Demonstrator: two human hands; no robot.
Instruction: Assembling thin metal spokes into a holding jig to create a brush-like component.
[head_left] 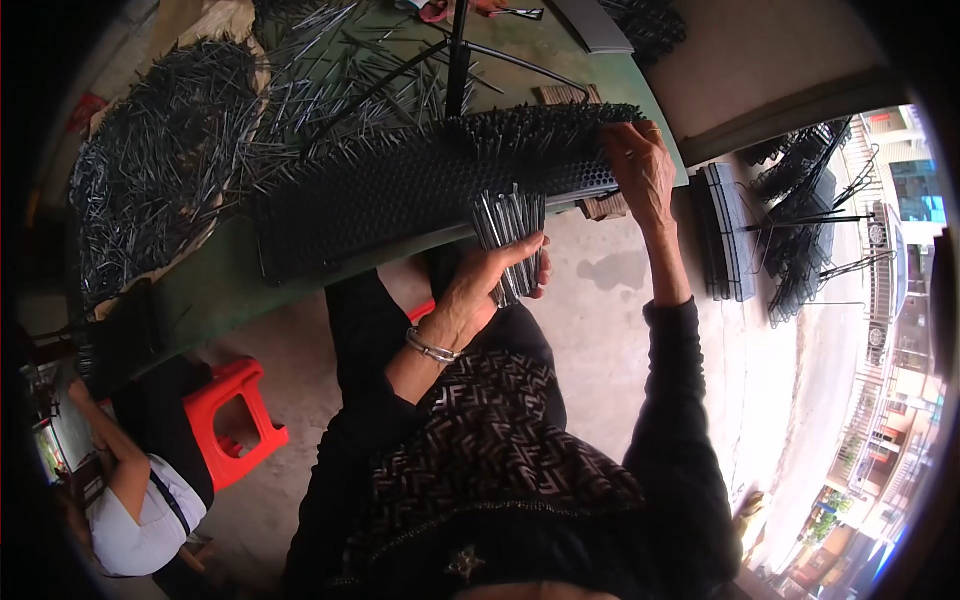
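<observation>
Grn-topped table [215, 305] runs from ctr-left to upper ctr of frame; red plastic stool [208, 440] lower L, on pale grey flr [610, 350]. Plain wall [760, 70] w/ dark strip [800, 113] along its btm edge, upper R. Far R opens outdoors: bldgs [885, 440] & patterned metal fence [877, 335], w/ strong daylight bleaching flr nearby.

Rod bundle [510, 222], middle partly hidden
</observation>
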